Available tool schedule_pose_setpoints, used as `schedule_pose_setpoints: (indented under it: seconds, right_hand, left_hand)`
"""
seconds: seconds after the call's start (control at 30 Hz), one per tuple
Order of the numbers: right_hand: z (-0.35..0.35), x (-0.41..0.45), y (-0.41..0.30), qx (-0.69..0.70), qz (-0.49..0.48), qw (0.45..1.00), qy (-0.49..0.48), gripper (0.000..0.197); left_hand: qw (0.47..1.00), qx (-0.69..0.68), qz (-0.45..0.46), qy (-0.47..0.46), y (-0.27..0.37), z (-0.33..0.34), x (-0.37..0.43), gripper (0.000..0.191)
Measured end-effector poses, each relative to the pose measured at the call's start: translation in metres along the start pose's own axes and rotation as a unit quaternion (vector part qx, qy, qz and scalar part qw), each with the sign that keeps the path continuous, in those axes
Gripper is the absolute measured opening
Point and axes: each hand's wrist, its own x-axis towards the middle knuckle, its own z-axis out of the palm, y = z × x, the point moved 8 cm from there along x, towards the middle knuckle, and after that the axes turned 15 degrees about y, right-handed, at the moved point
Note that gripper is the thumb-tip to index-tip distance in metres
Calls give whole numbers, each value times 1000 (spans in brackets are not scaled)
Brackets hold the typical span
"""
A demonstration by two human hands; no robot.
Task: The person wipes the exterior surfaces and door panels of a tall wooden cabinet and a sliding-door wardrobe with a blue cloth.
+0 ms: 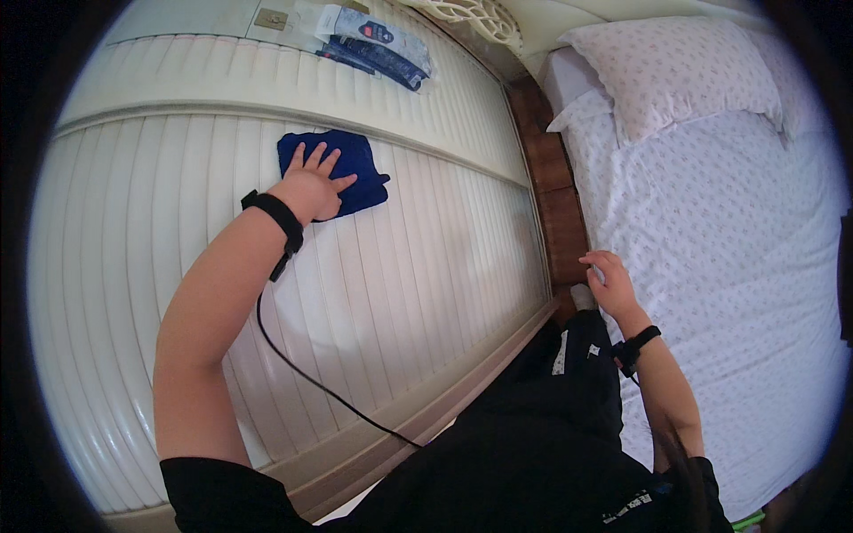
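My left hand [313, 183], fingers spread, presses a dark blue cloth [363, 156] flat against a white slatted sliding wardrobe door [400, 280]. The cloth lies just below the door's horizontal rail [220, 110], with a small loop at its right edge. Beside the bed hangs my right hand [612, 286], its fingers loosely curled. A pale patch shows between its thumb and fingers, and I cannot make out what it is. Each wrist wears a black strap, and a black cable [320, 386] runs from the left one to my body.
The bed [700, 266] has a white patterned sheet and a pillow [680, 73]. A strip of brown floor [560, 220] runs between bed and wardrobe. Printed packaging [386, 43] appears on the upper door panel, near a metal plate [272, 18].
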Motion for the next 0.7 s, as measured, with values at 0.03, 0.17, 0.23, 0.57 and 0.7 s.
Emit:
schedule_pose_setpoints:
  seconds: [0.03,0.17,0.23,0.57,0.7]
  right_hand:
    - [-1,-4,5,1,0,1000,8,23]
    - [-1,-14,14,-13,13,1000,-1,24]
    - [-1,-16,13,-10,10,1000,5,24]
    - [-18,-14,28,-25,43,998,22,24]
    - [-21,-17,38,-36,35,999,20,23]
  left_hand:
    - [1000,-3,1,-1,8,5,-4,57]
    - [984,-31,174,16,85,39,-37,54]
    - [960,-17,278,-12,136,71,-69,55]
    - [874,-55,473,-91,219,90,-156,56]
    - [939,-14,340,-48,170,67,-79,56]
